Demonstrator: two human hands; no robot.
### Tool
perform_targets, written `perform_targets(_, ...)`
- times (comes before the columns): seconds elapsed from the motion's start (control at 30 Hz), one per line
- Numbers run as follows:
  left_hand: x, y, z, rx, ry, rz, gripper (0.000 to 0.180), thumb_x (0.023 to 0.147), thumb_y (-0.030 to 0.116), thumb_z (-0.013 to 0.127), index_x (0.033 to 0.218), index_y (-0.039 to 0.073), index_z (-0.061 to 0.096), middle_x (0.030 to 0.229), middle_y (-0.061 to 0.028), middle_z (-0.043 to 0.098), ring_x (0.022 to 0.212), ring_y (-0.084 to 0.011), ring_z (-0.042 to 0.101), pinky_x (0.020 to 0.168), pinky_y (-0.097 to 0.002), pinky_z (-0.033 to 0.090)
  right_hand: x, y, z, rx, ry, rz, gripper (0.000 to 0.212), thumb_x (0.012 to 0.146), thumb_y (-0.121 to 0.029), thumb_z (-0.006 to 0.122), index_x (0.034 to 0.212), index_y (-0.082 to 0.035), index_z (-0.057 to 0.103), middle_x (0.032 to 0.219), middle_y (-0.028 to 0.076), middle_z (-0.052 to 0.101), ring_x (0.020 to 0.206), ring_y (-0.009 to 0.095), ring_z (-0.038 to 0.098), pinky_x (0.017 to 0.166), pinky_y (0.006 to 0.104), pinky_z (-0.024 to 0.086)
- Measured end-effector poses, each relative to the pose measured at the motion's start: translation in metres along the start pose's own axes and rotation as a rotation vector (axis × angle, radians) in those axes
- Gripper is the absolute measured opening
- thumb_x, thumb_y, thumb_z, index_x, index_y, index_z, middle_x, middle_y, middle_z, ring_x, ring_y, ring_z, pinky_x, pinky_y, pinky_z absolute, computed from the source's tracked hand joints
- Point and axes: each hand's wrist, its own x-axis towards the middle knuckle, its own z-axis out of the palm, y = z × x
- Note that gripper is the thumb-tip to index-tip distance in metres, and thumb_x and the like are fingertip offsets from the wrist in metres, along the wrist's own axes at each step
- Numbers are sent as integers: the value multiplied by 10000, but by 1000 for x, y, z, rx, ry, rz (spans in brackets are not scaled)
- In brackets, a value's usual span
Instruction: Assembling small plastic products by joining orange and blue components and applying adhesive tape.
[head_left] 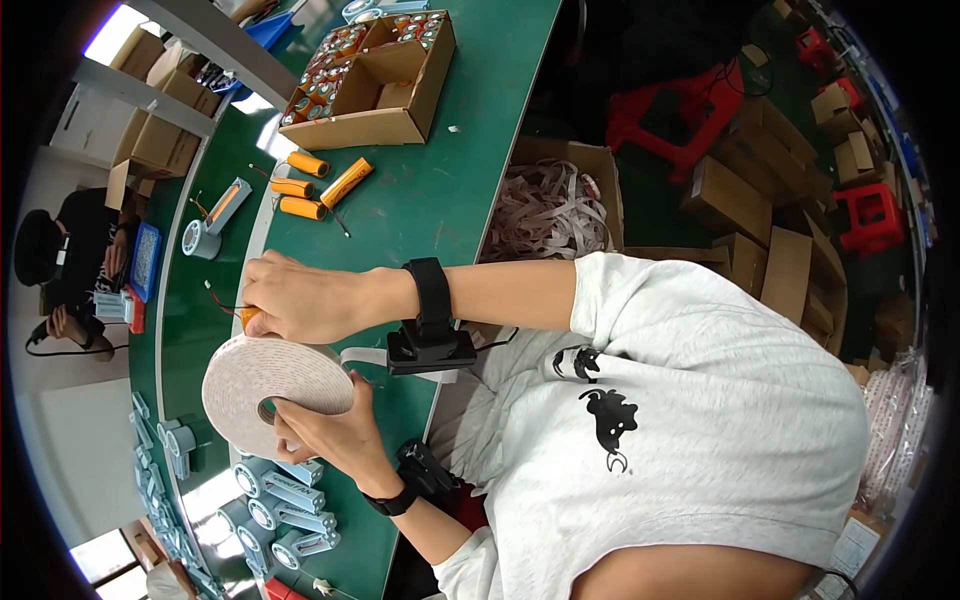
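My left fingers (305,420) grip a white tape roll (235,385), reaching into its core from the side nearest my body. The tape roll is held over the counter (425,190), between its near and far edges; whether it touches the surface, I cannot tell. My right fingers (265,284) are closed on an orange cell (249,316), which they mostly cover. A thin wire (218,301) projects from it toward the far edge of the counter. The cell sits just beside the rim of the tape roll; contact between the two cannot be confirmed. A tape strip (362,355) leaves the roll toward the near edge and passes behind the black module (430,350) strapped at my right wrist.

Toward the right end of the counter, four loose cells (302,208) lie grouped, one angled against the other three. Beyond them stands a divided cardboard box (360,132) partly filled with cells. Past the near edge, an open carton (609,185) contains white strips (550,215). Toward the left end, light blue housings (285,490) are clustered on the counter. Beyond the far edge is another person (80,235) in dark clothing
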Motion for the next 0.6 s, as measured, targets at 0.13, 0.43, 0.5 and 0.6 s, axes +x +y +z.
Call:
perform_targets(0.13,6,7,1,-21,83,5,881,569,388,747,1152,-153,368,1050,-267,505,1057,-351,401,908,-494,166,9,-1,-13,372,131,243,228,857,-155,514,831,69,545,822,168,560,772,214,595,612,319,472)
perform_targets(0.43,14,36,6,-33,-163,33,834,588,414,745,1130,-119,402,1036,-231,523,1057,-331,413,867,-491,194,30,42,1,879,601,602,235,881,-207,488,830,22,501,765,129,596,643,195,625,510,289,497)
perform_targets(0.5,8,40,5,-52,-275,162,811,600,410,745,1129,-105,409,1041,-220,524,1073,-338,407,875,-518,195,49,62,-19,944,899,390,217,888,-201,480,861,14,496,746,125,589,655,199,619,545,293,500)
perform_targets(0.6,-4,29,26,-137,-233,333,698,673,353,709,1121,-94,415,1044,-196,532,1103,-341,394,898,-549,193,76,55,-58,1045,923,157,190,894,-182,486,935,2,506,815,103,581,749,182,595,635,299,500)
